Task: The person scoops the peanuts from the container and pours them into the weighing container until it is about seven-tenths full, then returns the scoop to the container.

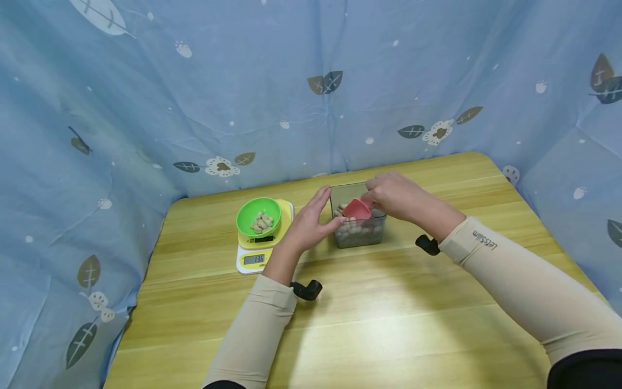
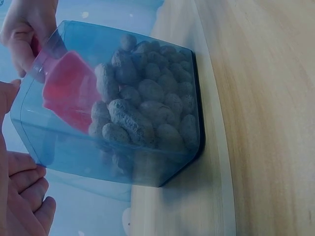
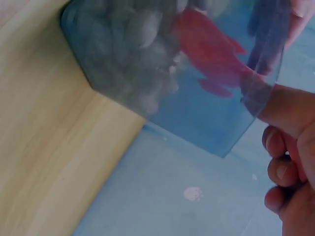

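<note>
Right hand [image 1: 396, 195] at the bin [image 1: 349, 191], grip wrapped round the pink scoop [image 1: 357, 209], handle mostly covered by fingers! Inside the bin, the scoop's tip disappears behind peanuts [image 2: 130, 120]. Left hand [image 1: 311, 222]: grip loose, thumb and fingers spread at the bin's left side.

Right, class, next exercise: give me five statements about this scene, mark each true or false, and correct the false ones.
1. The right hand holds a pink scoop. True.
2. The green bowl stands directly on the table. False: it stands on the scale.
3. Peanuts lie in both the bowl and the see-through container. True.
4. The left hand is inside the bowl. False: it is at the container's rim.
5. The scale's display is blank. False: it shows digits.
</note>
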The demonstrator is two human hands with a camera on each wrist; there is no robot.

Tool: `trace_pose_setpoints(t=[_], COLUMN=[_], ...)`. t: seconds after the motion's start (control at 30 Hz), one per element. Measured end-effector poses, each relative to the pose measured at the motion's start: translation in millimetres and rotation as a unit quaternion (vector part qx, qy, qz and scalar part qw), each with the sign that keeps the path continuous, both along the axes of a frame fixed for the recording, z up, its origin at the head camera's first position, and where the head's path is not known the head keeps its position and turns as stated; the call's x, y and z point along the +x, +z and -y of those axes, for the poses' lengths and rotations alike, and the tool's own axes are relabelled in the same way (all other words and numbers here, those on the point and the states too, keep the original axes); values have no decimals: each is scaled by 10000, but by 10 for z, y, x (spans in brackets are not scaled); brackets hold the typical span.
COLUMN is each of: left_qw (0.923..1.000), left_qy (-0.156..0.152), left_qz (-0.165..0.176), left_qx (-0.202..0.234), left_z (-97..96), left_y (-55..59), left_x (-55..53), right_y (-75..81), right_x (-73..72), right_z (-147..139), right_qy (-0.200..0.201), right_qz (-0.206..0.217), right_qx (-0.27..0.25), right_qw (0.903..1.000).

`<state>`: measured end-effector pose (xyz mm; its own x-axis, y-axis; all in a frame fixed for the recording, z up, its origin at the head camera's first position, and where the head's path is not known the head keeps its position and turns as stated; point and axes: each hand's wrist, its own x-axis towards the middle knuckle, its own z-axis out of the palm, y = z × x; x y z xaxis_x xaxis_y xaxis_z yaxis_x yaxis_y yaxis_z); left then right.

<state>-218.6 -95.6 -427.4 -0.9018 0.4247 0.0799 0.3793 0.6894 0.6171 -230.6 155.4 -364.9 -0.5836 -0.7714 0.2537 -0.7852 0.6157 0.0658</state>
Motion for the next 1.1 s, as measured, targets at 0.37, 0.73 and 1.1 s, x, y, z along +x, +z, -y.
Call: trace_pose_setpoints(t=[0.37,0.73,1.1], left_qw=[9999,9999,9999], left_qy=[48,109,139], left_qz=[-75,-100,-78], left_qx=[-71,-59,-35], left_z=[-14,-28,-47], left_y=[-7,-14,-7], left_x=[-1,-2,-3], right_y=[42,9,46], right_x=[-32,-5,-34], right_z=[-100,-46,-120], right_qy=[258,93,-176], right_qz=[808,860,1434], right_qx=[-242,-326,-565], right_qw=[9961,9957,9879])
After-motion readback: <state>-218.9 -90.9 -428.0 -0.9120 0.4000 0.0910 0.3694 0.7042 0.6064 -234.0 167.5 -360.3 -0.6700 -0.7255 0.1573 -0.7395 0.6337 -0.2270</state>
